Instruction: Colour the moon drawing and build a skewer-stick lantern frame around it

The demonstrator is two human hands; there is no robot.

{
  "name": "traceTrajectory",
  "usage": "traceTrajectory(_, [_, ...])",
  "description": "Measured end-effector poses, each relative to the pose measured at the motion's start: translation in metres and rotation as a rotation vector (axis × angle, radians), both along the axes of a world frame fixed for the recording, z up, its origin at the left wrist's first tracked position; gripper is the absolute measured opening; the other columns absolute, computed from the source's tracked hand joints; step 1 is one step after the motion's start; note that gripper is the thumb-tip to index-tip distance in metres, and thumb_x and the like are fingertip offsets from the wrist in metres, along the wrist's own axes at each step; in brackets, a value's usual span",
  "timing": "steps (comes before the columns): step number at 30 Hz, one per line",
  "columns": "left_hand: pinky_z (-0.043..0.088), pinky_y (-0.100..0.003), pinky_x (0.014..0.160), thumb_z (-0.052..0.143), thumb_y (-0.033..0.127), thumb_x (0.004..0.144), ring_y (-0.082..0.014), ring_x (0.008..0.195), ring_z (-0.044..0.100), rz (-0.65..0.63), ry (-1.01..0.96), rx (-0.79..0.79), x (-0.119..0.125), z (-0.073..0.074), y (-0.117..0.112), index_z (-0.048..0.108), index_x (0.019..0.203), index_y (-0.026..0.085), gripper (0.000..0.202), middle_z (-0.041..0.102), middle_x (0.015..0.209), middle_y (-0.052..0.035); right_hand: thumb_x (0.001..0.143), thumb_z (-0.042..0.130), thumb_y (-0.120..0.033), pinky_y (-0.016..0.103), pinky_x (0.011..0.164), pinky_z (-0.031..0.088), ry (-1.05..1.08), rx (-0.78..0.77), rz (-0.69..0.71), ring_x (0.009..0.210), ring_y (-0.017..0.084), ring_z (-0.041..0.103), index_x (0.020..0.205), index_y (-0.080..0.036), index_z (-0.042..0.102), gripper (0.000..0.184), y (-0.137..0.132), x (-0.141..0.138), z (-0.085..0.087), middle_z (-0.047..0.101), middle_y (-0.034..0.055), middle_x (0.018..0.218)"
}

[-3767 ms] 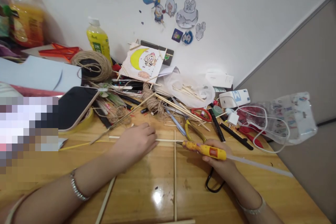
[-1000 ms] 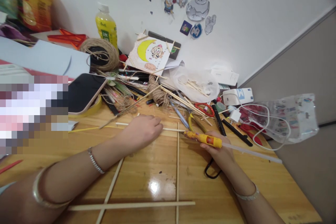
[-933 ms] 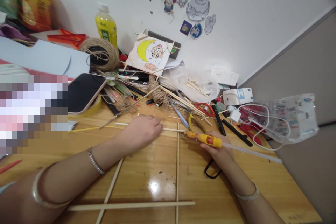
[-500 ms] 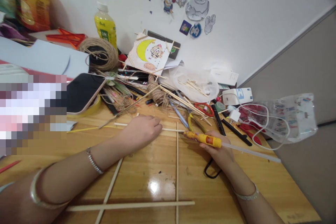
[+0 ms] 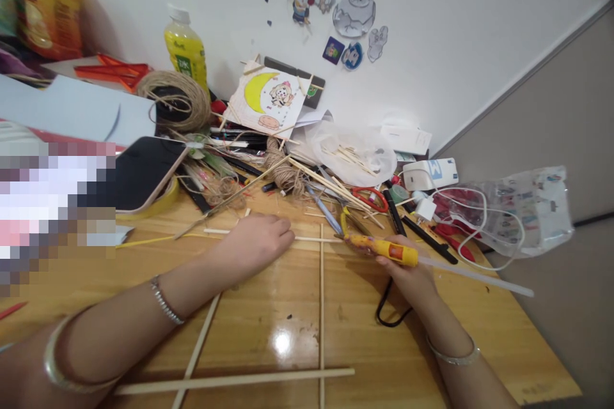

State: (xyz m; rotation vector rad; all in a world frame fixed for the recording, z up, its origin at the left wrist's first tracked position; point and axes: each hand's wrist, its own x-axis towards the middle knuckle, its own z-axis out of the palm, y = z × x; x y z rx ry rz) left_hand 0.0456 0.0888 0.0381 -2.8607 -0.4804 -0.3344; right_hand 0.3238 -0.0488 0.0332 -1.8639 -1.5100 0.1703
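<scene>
Thin wooden sticks form a crossed frame on the table. My left hand [image 5: 263, 239] has its fingers curled down on the far stick [image 5: 311, 239], holding it across the upright stick [image 5: 322, 307] and the slanted stick [image 5: 204, 335]. A near stick [image 5: 263, 378] crosses both lower down. In my right hand [image 5: 413, 278] is a yellow hot glue gun [image 5: 384, 249], its nozzle by the far stick's right end, just right of the crossing. A translucent glue stick [image 5: 484, 279] juts from its back. A black cord [image 5: 384, 313] hangs below my right hand.
Behind the frame lie twine [image 5: 281, 166], red-handled scissors [image 5: 371, 198], pens, and a plastic bag of sticks [image 5: 355, 153]. At left are a phone [image 5: 151, 172] and a drink bottle [image 5: 186, 51]. A white charging cable [image 5: 484, 217] lies at the right edge.
The glue gun has moved a little to the right, its nozzle farther from the stick crossing. My left hand stays on the far stick. The whole view has shifted slightly.
</scene>
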Motion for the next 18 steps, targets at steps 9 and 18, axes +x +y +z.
traceTrajectory(9, [0.039, -0.030, 0.055, 0.053, 0.010, 0.088, -0.0202, 0.067, 0.060, -0.018, 0.034, 0.002, 0.0007, 0.0005, -0.0008, 0.062, 0.080, 0.016, 0.014, 0.063, 0.074, -0.0050, 0.076, 0.060, -0.055, 0.032, 0.061, 0.046, -0.214, 0.157, -0.177, 0.067, 0.023, 0.062, 0.085, -0.020, 0.066, 0.036, 0.0002, 0.0030, 0.0021, 0.070, 0.0057, 0.076])
traceTrajectory(18, [0.039, -0.030, 0.054, 0.051, 0.007, 0.088, -0.0194, 0.063, 0.057, -0.008, 0.014, -0.009, -0.0008, 0.0041, -0.0031, 0.062, 0.078, 0.016, 0.017, 0.063, 0.074, -0.0048, 0.080, 0.051, -0.063, 0.030, 0.055, 0.040, -0.293, 0.173, -0.344, 0.060, 0.021, 0.057, 0.084, -0.019, 0.063, 0.046, 0.0028, 0.0027, 0.0072, 0.064, 0.0042, 0.067])
